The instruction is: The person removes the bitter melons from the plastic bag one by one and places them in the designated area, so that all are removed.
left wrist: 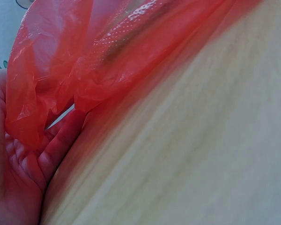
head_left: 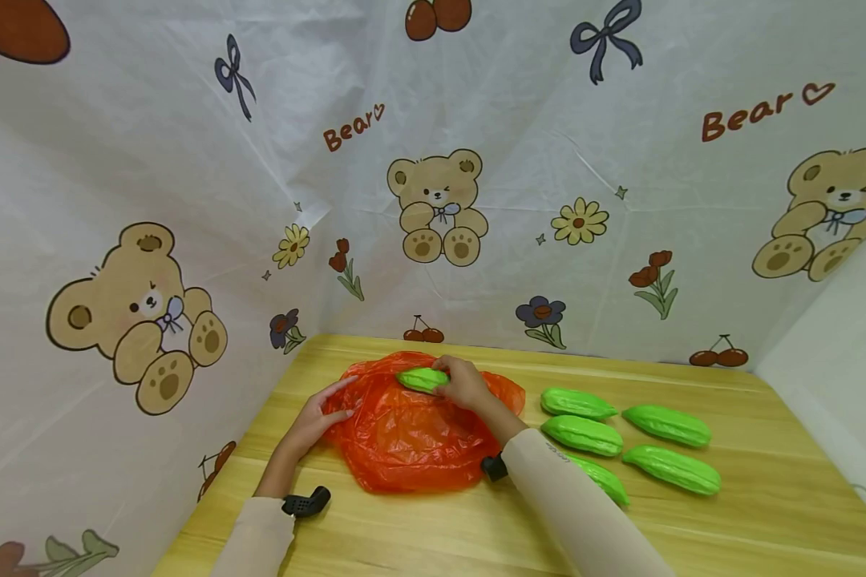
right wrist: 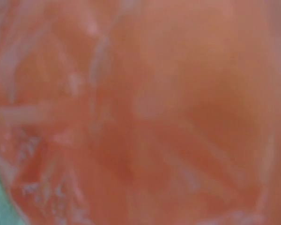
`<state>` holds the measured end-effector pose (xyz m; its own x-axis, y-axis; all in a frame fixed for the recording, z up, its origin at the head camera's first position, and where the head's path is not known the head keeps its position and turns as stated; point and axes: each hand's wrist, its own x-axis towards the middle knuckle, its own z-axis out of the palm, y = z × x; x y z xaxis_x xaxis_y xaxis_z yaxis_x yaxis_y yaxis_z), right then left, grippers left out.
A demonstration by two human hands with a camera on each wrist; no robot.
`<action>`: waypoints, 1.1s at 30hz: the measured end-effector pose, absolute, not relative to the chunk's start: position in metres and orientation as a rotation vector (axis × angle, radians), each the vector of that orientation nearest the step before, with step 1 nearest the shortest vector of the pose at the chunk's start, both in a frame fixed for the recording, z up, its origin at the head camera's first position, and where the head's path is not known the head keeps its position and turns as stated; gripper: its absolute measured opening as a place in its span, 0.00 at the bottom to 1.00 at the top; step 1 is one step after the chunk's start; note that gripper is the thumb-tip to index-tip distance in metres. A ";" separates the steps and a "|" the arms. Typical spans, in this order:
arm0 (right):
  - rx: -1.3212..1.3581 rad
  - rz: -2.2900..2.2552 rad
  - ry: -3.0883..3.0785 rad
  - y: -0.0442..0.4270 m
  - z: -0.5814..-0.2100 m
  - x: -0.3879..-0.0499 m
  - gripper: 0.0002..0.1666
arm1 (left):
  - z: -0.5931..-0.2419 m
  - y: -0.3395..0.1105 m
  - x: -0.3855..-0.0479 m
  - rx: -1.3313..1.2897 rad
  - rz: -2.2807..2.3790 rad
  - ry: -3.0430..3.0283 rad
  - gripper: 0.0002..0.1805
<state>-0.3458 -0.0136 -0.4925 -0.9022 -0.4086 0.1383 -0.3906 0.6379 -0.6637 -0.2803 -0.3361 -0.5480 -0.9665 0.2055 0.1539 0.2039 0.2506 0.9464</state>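
Note:
A crumpled red plastic bag [head_left: 418, 441] lies on the table, its thin film filling much of the right wrist view. My right hand [head_left: 465, 385] grips a green bitter melon [head_left: 420, 379] over the far part of the bag; whether the melon touches the film cannot be told. At the bag's left side, my left hand [head_left: 317, 417] holds its edge, thumb and fingers apart with film between them. The left wrist view shows the palm and curled fingers [left wrist: 61, 140] against the red film [left wrist: 47, 93]. The right hand itself is out of sight in the right wrist view.
Several more green bitter melons [head_left: 580, 435] lie on the wooden table [head_left: 779, 481] to the right, one partly behind the right sleeve [head_left: 577, 513]. A white bear-print cloth [head_left: 512, 304] hangs behind the table and along its sides.

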 end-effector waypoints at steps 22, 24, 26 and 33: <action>-0.772 -1.109 2.815 -0.009 -0.491 -0.345 0.25 | -0.547 -0.334 -0.279 0.405 1.884 2.480 0.34; -0.788 -1.110 2.809 -0.008 -0.490 -0.345 0.25 | -0.547 -0.335 -0.279 0.407 1.885 2.478 0.33; -0.802 -1.115 2.802 -0.007 -0.488 -0.343 0.25 | -0.548 -0.336 -0.280 0.415 1.884 2.474 0.33; -0.791 -1.114 2.768 -0.004 -0.475 -0.333 0.24 | -0.549 -0.337 -0.281 0.417 1.876 2.486 0.33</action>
